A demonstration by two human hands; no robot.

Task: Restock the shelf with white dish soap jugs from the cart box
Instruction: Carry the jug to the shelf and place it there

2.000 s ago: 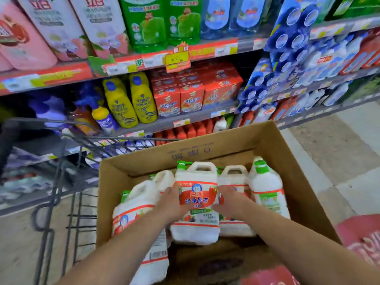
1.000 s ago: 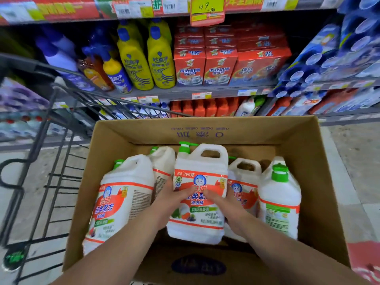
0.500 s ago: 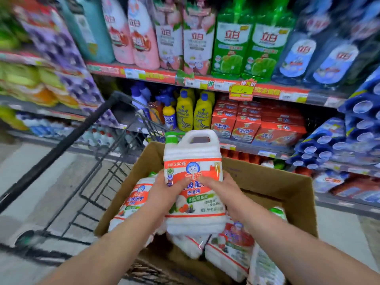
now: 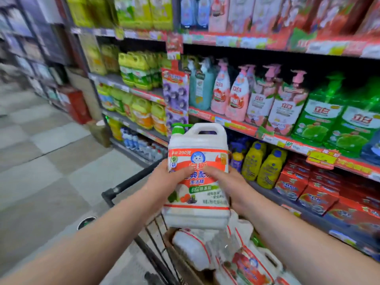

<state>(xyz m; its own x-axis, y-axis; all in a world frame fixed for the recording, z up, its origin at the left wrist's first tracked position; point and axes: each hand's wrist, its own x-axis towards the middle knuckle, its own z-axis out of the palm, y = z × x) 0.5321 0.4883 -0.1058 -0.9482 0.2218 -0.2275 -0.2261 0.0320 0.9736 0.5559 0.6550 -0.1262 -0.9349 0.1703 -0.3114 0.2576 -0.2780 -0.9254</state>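
A white dish soap jug (image 4: 198,214) with a red label, a green cap and a top handle is held upright in the air above the cart. My left hand (image 4: 164,179) grips its left side and my right hand (image 4: 228,182) grips its right side. Below it, more white jugs (image 4: 191,246) lie in the cardboard box (image 4: 174,255) at the bottom of the view. The shelves (image 4: 232,123) stand right behind the jug, full of bottles.
The black cart frame (image 4: 127,185) runs below my left forearm. Yellow bottles (image 4: 265,167) and red boxes (image 4: 312,192) fill the lower shelf to the right. Pink and green pump bottles (image 4: 287,108) stand above. Tiled aisle floor (image 4: 47,157) opens to the left.
Both hands have lifted the jug out of the box and raised it higher. The view has swung up and left, showing more of the shelves and the aisle.
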